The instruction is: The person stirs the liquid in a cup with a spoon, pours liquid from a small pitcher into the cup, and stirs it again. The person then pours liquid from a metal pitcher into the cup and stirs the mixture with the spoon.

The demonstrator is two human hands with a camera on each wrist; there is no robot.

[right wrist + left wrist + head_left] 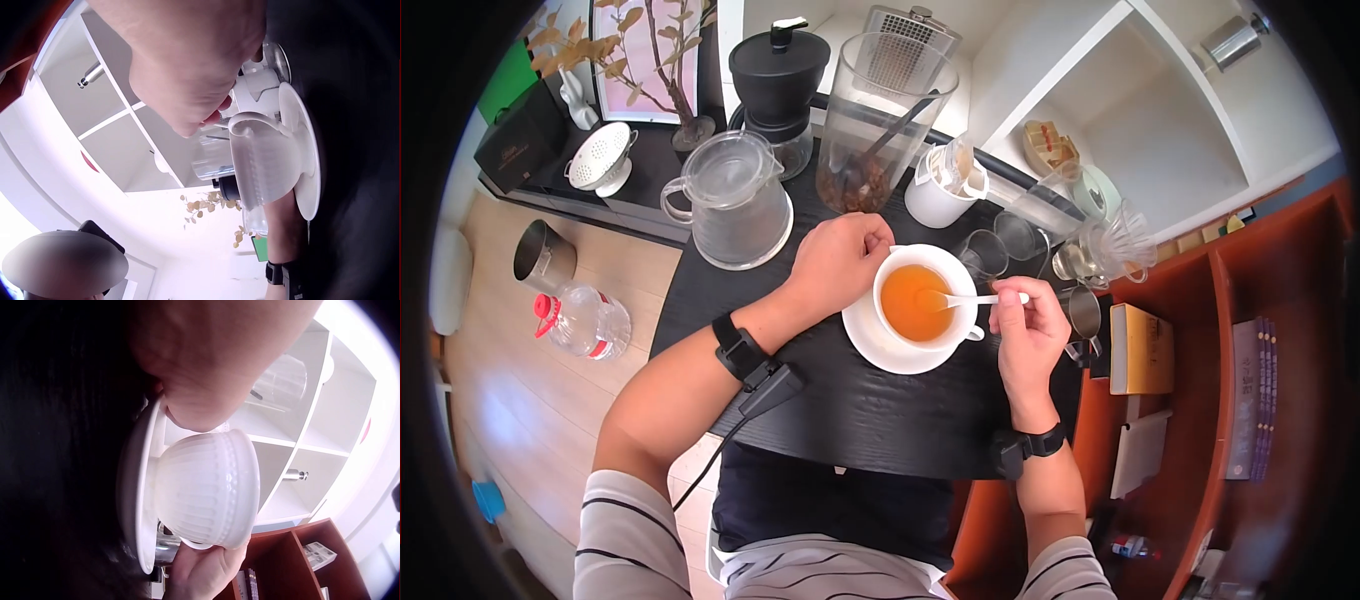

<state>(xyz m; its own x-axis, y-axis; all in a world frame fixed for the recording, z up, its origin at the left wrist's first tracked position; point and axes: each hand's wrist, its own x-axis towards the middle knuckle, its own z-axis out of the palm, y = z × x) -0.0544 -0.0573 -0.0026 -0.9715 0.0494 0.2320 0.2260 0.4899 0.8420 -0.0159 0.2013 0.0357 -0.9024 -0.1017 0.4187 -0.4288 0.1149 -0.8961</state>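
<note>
A white cup (975, 268) of orange-brown liquid stands on a white saucer (863, 335) on the black table. My right hand (1030, 335) pinches the handle of a white spoon (975, 299), whose bowl dips into the liquid. Curled at the far left side of the cup, my left hand (840, 262) is at the saucer's rim; its fingertips are hidden. The left wrist view shows the ribbed side of the cup (203, 487) and the saucer (145, 506) below it. In the right wrist view the cup handle (250, 117) lies near my right fingers.
Behind the cup stand a glass pitcher (740, 215), a black grinder (778, 75), a tall clear container (885, 110) and a white mug (940, 203). Several glasses (983, 255) are at the right. A water bottle (590, 320) is on the floor at left.
</note>
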